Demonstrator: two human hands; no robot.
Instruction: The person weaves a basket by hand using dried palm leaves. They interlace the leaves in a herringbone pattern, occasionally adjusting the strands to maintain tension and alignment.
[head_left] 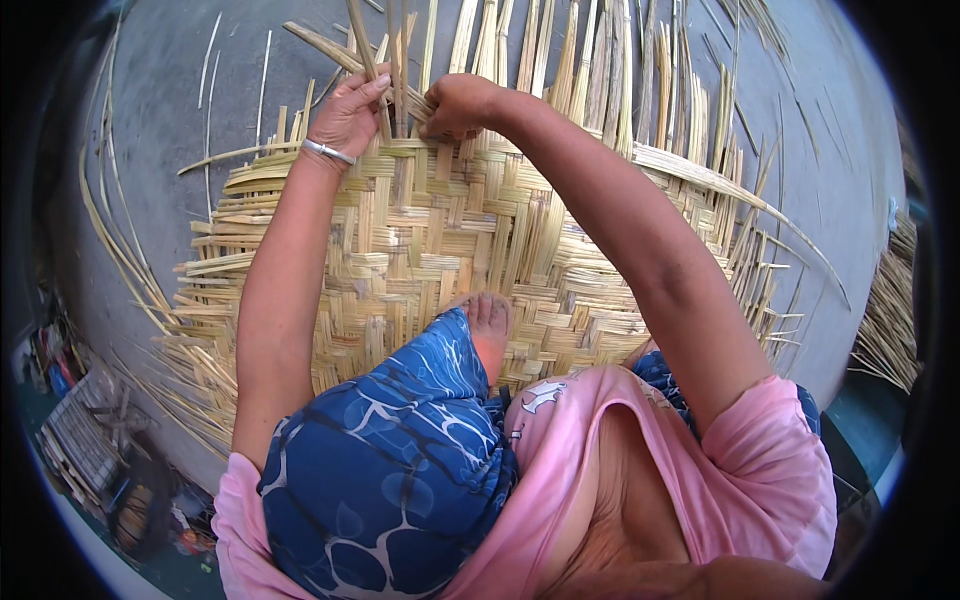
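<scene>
A mat (430, 215) of flat, pale split-reed strips lies under and before me, woven in broad blocks with loose ends round its edge. At its far edge my left hand (347, 118), with a silver bangle on the wrist, is closed round upright reed strips (361, 32), thumb pressed against them. Just to the right, my right hand (462, 104) is curled, its fingers closed at the lower end of a slanting bundle of reed strips (318, 42). That bundle passes among the upright strips between my hands. The right fingertips are partly hidden.
Long unwoven strip ends (600, 70) fan out beyond the mat. Loose strips lie on the grey floor (245, 80). My bare foot (487, 318) rests on the mat. A reed bundle (890, 310) stands at the right; a wire rack (85, 435) and clutter are at the left.
</scene>
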